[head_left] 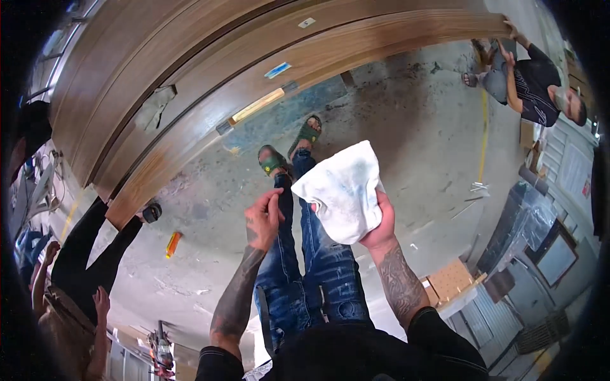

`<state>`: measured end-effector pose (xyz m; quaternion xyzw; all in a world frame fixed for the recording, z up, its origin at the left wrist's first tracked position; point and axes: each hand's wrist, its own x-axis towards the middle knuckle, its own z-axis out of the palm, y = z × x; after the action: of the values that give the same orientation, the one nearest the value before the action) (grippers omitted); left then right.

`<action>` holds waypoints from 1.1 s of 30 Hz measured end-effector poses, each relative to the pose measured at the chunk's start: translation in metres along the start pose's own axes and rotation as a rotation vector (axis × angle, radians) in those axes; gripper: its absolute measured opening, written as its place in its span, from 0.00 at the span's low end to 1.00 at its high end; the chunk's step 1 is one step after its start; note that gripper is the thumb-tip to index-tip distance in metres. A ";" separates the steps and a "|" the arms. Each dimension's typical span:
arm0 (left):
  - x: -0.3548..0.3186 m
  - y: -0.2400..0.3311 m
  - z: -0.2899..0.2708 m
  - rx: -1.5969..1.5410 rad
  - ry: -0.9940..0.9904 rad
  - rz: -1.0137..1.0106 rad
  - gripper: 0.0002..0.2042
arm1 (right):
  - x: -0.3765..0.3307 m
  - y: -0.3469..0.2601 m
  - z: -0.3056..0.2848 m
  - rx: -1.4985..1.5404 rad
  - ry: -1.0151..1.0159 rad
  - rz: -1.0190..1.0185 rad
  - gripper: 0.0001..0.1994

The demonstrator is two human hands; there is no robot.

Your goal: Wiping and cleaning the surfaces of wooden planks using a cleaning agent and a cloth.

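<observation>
Concrete floor (406, 127), grey and scuffed, spread beneath us as we stood over our own jeans (305, 267) and green sandals (289, 149). Long brown wooden door panels (210, 82) arched across from nine o'clock to one o'clock, their near edge carrying a pale strip and small labels.

Our right hand (380, 232), just right of centre, was closed around the lower edge of a white cloth (343, 190), which hung bunched and raised in front of us, faintly smudged blue-grey. Our left hand (264, 219), just left of centre, was curled with its fingertips pinched together near our knee; we could not tell whether it held anything.

At two o'clock a person in a dark shirt (537, 86) gripped the far end of the panels. At eight o'clock two more people stood close, one in black sleeves (95, 241) reaching toward the near end. An orange tool (173, 244) lay on the floor at eight o'clock, and cardboard boxes (451, 279) sat at four o'clock.

We judged the wiping not yet begun on this stretch: the cloth was well apart from the wood, though its smudges suggested some use already.
</observation>
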<state>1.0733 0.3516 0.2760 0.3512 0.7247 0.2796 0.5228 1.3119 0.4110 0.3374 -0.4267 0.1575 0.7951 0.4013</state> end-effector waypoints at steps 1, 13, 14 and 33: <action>-0.011 0.002 0.002 -0.107 -0.075 -0.267 0.09 | -0.003 0.000 -0.006 0.169 -0.171 0.044 0.28; -0.058 0.237 0.061 -1.302 -0.939 0.543 0.13 | -0.059 0.027 -0.098 -0.394 0.283 0.021 0.22; -0.054 0.235 0.064 -1.275 -0.921 0.537 0.13 | -0.066 0.026 -0.101 -0.444 0.329 0.010 0.22; -0.066 0.247 0.149 -0.969 -0.936 0.339 0.15 | -0.111 -0.069 -0.170 -0.770 0.355 -0.035 0.25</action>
<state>1.2825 0.4521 0.4593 0.2701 0.1514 0.4686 0.8274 1.4942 0.2973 0.3335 -0.6784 -0.0917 0.7030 0.1927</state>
